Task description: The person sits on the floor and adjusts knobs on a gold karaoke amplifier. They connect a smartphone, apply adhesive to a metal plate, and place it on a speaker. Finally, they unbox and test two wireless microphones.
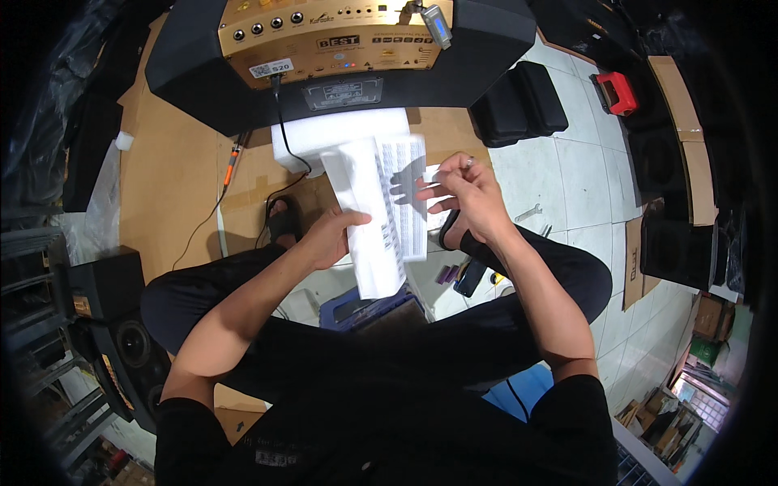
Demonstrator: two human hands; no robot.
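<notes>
Printed white sheets [363, 182], centre of frame: judged light, limp, easily creased (the surface looks smooth). Left hand [328, 240] clamped on the left edge, thumb on top; right hand [478, 202], apart, pinches 1 small white piece [432, 172]. Advised grip: opposite long edges, 2 hands.

In the middle, the left hand [331, 236] holds white sheets [359, 202]. Just right of them, the right hand [476, 202] pinches a small white bit [431, 172]. A big black box [344, 71] fills the top, with white foam [344, 125] below. An orange tool [231, 168] lies upper left; a red thing [618, 94] sits upper right.
</notes>
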